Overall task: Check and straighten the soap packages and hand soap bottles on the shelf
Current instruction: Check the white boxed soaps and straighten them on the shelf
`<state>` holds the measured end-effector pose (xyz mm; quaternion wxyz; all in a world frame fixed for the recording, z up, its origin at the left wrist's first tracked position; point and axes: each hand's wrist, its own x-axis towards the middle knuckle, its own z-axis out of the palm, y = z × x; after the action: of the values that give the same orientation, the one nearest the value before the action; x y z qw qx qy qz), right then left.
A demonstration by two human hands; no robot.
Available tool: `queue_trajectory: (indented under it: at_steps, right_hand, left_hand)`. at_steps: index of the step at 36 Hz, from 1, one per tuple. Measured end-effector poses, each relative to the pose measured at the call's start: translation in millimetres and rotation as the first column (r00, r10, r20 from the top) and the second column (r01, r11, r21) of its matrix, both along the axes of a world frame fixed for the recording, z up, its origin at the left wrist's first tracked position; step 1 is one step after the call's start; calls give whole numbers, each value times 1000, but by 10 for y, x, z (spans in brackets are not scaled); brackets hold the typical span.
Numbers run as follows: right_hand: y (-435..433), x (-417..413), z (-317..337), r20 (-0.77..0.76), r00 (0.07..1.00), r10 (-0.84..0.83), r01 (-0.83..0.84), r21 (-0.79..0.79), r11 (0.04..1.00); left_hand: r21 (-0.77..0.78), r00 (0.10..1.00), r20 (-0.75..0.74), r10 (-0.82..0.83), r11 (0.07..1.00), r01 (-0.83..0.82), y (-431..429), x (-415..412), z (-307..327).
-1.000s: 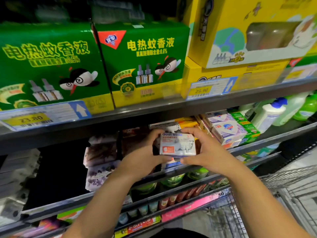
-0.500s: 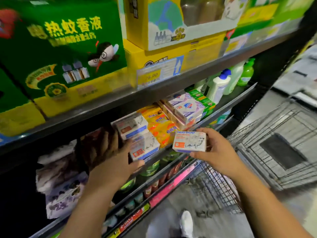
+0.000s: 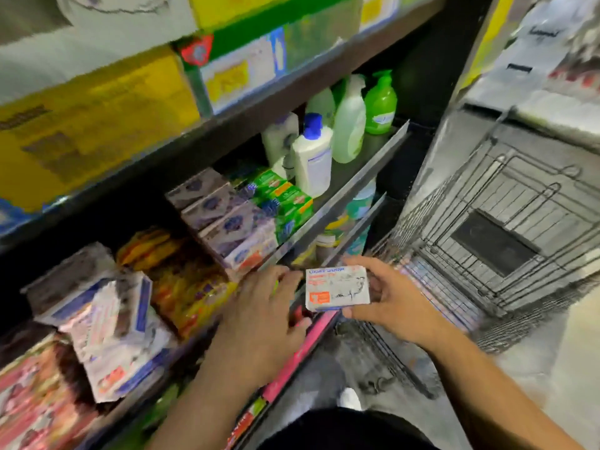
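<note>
My right hand grips a white goat soap box with an orange patch, held out in front of the shelf edge. My left hand hovers beside it with fingers loosely spread over the shelf front, holding nothing. More white and blue goat soap boxes lie in an uneven pile at the left. Orange soap packs, purple-white soap boxes and green soap boxes fill the shelf. Hand soap bottles stand further right: a white one with a blue cap, a pale green one and a bright green pump bottle.
A wire shopping cart stands close on the right. Yellow and green boxes fill the shelf above, with blurred price tags. Lower shelves with a pink rail hold small items. A white shoe shows on the grey floor.
The view has swung right and down. My left hand left the goat soap pile and moved right, close to the box in my right hand. My right hand keeps its grip.
</note>
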<state>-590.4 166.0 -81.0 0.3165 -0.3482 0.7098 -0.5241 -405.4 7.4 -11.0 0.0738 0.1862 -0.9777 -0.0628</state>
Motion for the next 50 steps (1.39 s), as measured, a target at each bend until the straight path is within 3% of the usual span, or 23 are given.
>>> queue_trajectory:
  at_steps: [3, 6, 9, 14, 17, 19, 21, 24, 28, 31, 38, 44, 50]
  right_hand:
    - [130, -258, -81, 45, 999, 23, -23, -5, 1000]
    - [336, -496, -190, 117, 992, 38, -41, 30, 999]
    - [538, -672, -385, 161, 987, 28, -45, 106, 993]
    - [877, -778, -940, 245, 964, -99, 18, 313, 950]
    - [1028, -712, -1266, 165, 970, -180, 64, 541, 838]
    - [1128, -615, -1491, 110, 983, -149, 29, 702, 711]
    - [1207, -484, -1752, 101, 990, -94, -17, 765, 643]
    - [1256, -290, -2087, 106, 992, -66, -43, 788, 614]
    - [1237, -149, -2413, -78, 997, 12, 59, 838, 543]
    - [1220, -134, -2493, -153, 986, 64, 92, 825, 557]
    - [1192, -173, -2508, -47, 999, -2, 41, 836, 547]
    - [1163, -236, -2554, 89, 996, -29, -57, 827, 560]
    - [1183, -276, -2617, 256, 967, 4, -210, 785, 582]
  left_hand:
    - [203, 966, 173, -191, 967, 155, 92, -500, -283]
    - [421, 938, 186, -293, 886, 194, 111, -949, -530]
    - [463, 915, 172, -366, 850, 253, 125, -1346, -885]
    - [464, 863, 274, -424, 844, 268, 256, -1821, -1429]
    - [466, 816, 375, -441, 850, 245, 333, -2054, -1770]
    - [456, 784, 473, -401, 873, 172, 381, -2209, -2002]
    - [444, 760, 531, -375, 887, 127, 439, -2342, -2219]
    - [451, 712, 577, -401, 883, 132, 562, -2505, -2430]
    - [408, 642, 635, -429, 893, 192, 714, -2745, -2783]
    - [369, 566, 685, -459, 888, 273, 835, -2939, -3057]
    - [386, 428, 739, -520, 848, 363, 1032, -3189, -3732]
    - [314, 304, 828, -471, 840, 443, 1060, -3275, -4246]
    - [352, 236, 828, -508, 799, 488, 939, -3276, -4615]
